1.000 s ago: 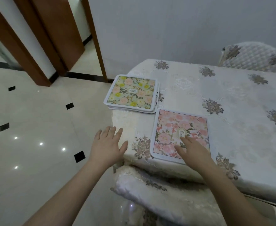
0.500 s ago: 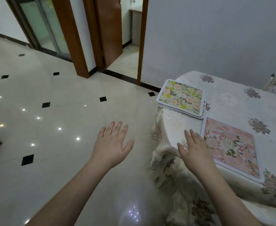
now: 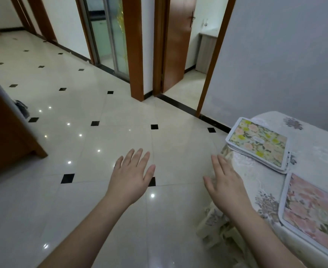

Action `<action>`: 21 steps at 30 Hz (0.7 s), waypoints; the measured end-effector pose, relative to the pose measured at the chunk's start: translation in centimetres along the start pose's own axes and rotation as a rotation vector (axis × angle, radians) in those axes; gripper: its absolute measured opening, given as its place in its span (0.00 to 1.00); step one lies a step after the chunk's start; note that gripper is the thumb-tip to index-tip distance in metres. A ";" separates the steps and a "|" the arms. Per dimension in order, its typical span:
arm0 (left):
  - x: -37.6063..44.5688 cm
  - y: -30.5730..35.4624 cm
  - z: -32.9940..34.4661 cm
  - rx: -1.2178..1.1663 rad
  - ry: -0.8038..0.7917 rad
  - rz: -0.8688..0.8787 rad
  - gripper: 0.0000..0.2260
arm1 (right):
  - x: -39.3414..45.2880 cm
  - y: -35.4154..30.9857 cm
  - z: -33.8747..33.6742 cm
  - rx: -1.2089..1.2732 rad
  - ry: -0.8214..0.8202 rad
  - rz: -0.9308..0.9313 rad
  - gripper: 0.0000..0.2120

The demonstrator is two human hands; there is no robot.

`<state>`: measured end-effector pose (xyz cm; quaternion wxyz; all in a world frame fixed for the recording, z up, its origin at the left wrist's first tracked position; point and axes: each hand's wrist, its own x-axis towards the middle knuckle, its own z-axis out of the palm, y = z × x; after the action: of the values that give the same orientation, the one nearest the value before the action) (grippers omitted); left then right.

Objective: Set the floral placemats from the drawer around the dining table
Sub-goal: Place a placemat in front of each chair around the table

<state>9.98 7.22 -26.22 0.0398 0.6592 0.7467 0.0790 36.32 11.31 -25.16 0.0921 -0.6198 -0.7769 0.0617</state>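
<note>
A stack of floral placemats (image 3: 259, 145), the top one green and yellow, lies on the corner of the dining table (image 3: 314, 144) at the right. A single pink floral placemat (image 3: 314, 211) lies flat near the table's front edge, cut off by the frame. My right hand (image 3: 226, 185) hovers with fingers spread beside the table's left edge, left of both mats and holding nothing. My left hand (image 3: 132, 176) is stretched out flat over the floor, empty, well apart from the table.
Glossy cream floor tiles with black diamond insets (image 3: 81, 151) fill the middle. A brown wooden piece of furniture (image 3: 6, 128) stands at the left. Brown door frames and an open doorway (image 3: 182, 55) lie ahead. The lace tablecloth hangs down in folds (image 3: 217, 231).
The view has swung left, away from the table. My right hand has come off the pink placemat and now hangs past the table's edge. Both hands stay empty.
</note>
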 end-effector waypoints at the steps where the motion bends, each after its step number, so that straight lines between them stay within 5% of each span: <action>1: 0.3 0.1 0.1 -0.009 0.002 -0.002 0.40 | 0.5 -0.3 0.1 0.022 -0.013 -0.010 0.33; 8: 4.3 1.8 2.2 0.008 -0.036 0.046 0.48 | 4.6 0.7 2.0 -0.050 -0.010 -0.043 0.30; 21: 17.0 5.9 2.4 0.109 -0.055 0.069 0.43 | 16.9 3.7 3.5 -0.078 -0.026 -0.085 0.30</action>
<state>13.97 24.88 -26.84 0.0218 0.6875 0.7255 0.0214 35.47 28.67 -28.27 0.0603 -0.5884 -0.8055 0.0357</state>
